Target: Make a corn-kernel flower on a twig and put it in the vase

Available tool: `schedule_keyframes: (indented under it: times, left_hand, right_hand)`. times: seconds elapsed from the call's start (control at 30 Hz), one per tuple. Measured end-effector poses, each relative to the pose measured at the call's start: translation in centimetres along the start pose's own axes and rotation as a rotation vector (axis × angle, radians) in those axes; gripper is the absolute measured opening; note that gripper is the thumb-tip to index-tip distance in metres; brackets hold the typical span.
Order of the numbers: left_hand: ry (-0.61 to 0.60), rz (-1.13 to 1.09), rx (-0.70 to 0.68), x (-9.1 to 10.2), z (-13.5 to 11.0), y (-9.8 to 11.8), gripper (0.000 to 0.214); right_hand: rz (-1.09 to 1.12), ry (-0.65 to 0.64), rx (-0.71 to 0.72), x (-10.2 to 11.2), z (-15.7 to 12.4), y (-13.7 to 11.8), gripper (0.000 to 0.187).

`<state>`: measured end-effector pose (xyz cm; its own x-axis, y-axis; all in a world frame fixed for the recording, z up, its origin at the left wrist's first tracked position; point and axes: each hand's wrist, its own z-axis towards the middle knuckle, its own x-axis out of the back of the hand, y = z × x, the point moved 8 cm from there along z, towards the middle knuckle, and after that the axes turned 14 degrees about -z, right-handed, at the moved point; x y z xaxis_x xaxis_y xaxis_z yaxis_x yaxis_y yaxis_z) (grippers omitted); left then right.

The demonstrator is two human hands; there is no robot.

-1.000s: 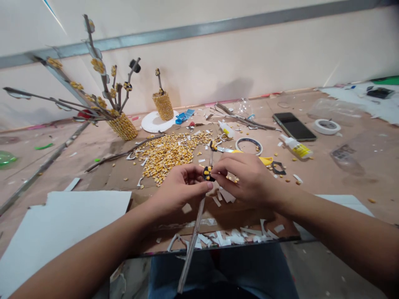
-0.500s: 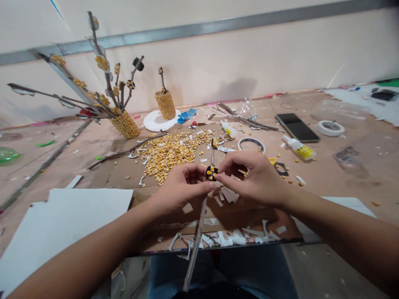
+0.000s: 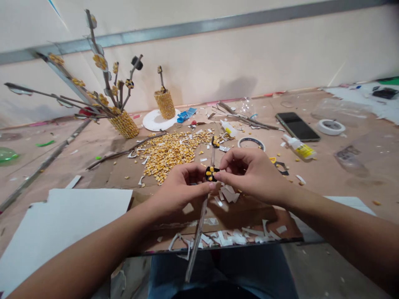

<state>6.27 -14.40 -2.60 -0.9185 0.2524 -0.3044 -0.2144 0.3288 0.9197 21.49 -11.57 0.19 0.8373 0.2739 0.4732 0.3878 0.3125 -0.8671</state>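
A thin twig slants from over my lap up past the table edge, with a small corn-kernel flower on black backing at its top. Lower on it sits a second corn-kernel flower, its yellow kernels on a black piece. My left hand is closed round the twig and the flower's left side. My right hand pinches at the flower's right edge with thumb and index finger. Behind my hands lies a heap of corn kernels on cardboard.
A kernel-covered pot holds branches at the back left. A smaller kernel-covered pot stands on a white disc. To the right lie a glue bottle, a phone and a tape roll. White paper scraps line the front edge.
The twig's lower end has risen slightly. The flower has shifted a touch left, and my right hand has turned a little, still at its edge.
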Motion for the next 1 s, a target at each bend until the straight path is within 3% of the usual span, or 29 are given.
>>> schedule_keyframes:
  times: [0.67, 1.0]
  left_hand:
    - [-0.021, 0.023, -0.087, -0.1, -0.3, 0.7, 0.021]
    - [0.007, 0.102, -0.108, 0.3, -0.2, 0.3, 0.037]
  right_hand:
    - [0.037, -0.151, -0.094, -1.7, 0.0, 0.9, 0.028]
    - [0.173, -0.126, -0.086, -2.4, -0.5, 1.2, 0.020]
